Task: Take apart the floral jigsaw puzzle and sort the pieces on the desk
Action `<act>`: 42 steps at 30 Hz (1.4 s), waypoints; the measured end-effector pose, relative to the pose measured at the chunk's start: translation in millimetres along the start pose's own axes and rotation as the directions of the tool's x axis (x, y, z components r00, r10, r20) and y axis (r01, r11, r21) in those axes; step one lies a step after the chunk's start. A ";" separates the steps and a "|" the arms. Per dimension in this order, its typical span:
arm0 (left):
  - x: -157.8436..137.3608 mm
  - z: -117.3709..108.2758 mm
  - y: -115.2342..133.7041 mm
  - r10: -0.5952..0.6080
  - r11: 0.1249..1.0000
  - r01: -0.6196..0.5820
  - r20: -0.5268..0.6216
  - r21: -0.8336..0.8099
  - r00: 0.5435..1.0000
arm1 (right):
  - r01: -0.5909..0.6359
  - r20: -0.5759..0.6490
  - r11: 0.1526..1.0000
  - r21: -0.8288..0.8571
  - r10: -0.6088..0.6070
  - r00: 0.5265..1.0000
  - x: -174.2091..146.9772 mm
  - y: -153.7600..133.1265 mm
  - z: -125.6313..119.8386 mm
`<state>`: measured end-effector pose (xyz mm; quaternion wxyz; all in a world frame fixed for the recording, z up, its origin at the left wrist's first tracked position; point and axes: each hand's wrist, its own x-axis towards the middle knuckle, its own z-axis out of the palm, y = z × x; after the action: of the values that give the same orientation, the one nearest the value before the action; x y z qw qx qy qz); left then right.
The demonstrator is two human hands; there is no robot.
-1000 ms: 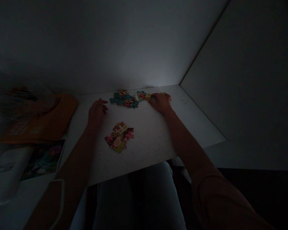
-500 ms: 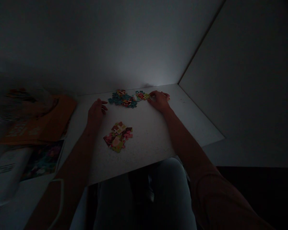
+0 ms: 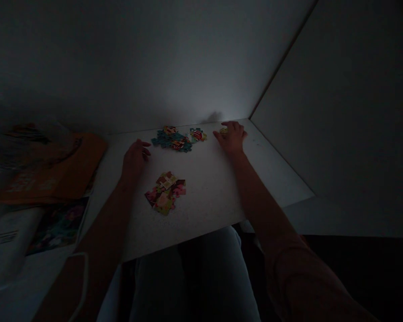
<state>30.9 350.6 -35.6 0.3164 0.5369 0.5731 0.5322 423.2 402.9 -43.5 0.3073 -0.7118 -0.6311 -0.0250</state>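
My right hand [image 3: 233, 137] is at the back right of the white table, thumb and fingers apart, over some yellow-green puzzle pieces [image 3: 223, 131] that it partly covers. Just left of it lies a small group of red and green puzzle pieces [image 3: 198, 134]. A larger heap of mostly teal puzzle pieces [image 3: 172, 140] adjoins that group. My left hand [image 3: 134, 157] rests left of the teal heap, holding nothing, its fingers loosely bent and apart. Nearer to me lies a joined patch of pink, brown and green puzzle pieces [image 3: 166, 193].
The white table [image 3: 208, 192] meets a wall [image 3: 188, 67] behind and a panel [image 3: 349, 116] on the right. At left are an orange bag [image 3: 53, 179], a dark colourful picture [image 3: 58, 226] and a white packet [image 3: 10, 235]. The scene is dim.
My right hand has moved right, away from the red and green pieces, and its fingers have spread. My left hand and the joined patch stay in place.
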 end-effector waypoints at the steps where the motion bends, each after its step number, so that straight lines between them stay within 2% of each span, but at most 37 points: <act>1: -0.6 0.0 -0.3 0.011 1.000 -0.011 0.003 0.002 1.000 | 0.101 0.037 0.995 0.010 -0.101 0.994 -2.5 -6.2 2.3; 3: -1.9 0.2 -0.1 0.030 1.000 -0.031 0.005 0.003 1.000 | 0.251 0.137 0.967 0.027 -0.253 0.958 -7.8 -18.0 6.7; 5: -2.8 0.7 0.8 0.032 0.999 -0.032 -0.001 0.003 0.999 | 0.306 0.216 0.952 0.032 -0.305 0.928 -11.9 -26.2 10.6; 9: -2.2 1.5 0.5 0.018 1.000 -0.018 -0.003 0.003 1.000 | 0.267 0.260 0.962 0.059 -0.273 0.926 -13.8 -30.9 15.1; 16: 0.9 0.7 -7.7 0.039 0.999 -0.039 0.008 -0.006 0.999 | 0.189 0.206 0.976 0.110 -0.208 0.956 -8.7 -26.9 15.5; 24: -1.6 2.3 -2.8 0.021 1.000 -0.021 0.014 -0.010 1.000 | 0.132 0.183 0.991 0.001 -0.130 0.974 -11.0 -21.7 21.3; 31: -2.6 0.5 -1.5 0.032 0.998 -0.033 0.019 0.047 0.999 | 0.149 0.138 0.986 0.077 -0.158 0.978 -6.5 -21.8 20.4; 36: -2.5 1.3 -1.3 0.025 0.999 -0.026 0.014 0.035 1.000 | 0.117 0.190 0.993 0.026 -0.119 0.975 -8.1 -22.6 20.9; 39: -2.3 1.9 -1.3 0.033 0.999 -0.033 0.008 0.042 0.999 | 0.138 0.220 0.990 0.014 -0.138 0.966 -8.9 -24.3 19.6; 42: -2.9 1.4 -1.9 0.035 0.999 -0.035 0.008 0.039 0.999 | 0.172 0.199 0.985 0.017 -0.172 0.965 -8.8 -25.7 15.4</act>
<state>32.4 348.5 -38.3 0.2986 0.5548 0.5729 0.5242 392.4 402.8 -49.3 0.2389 -0.6534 -0.7180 0.0202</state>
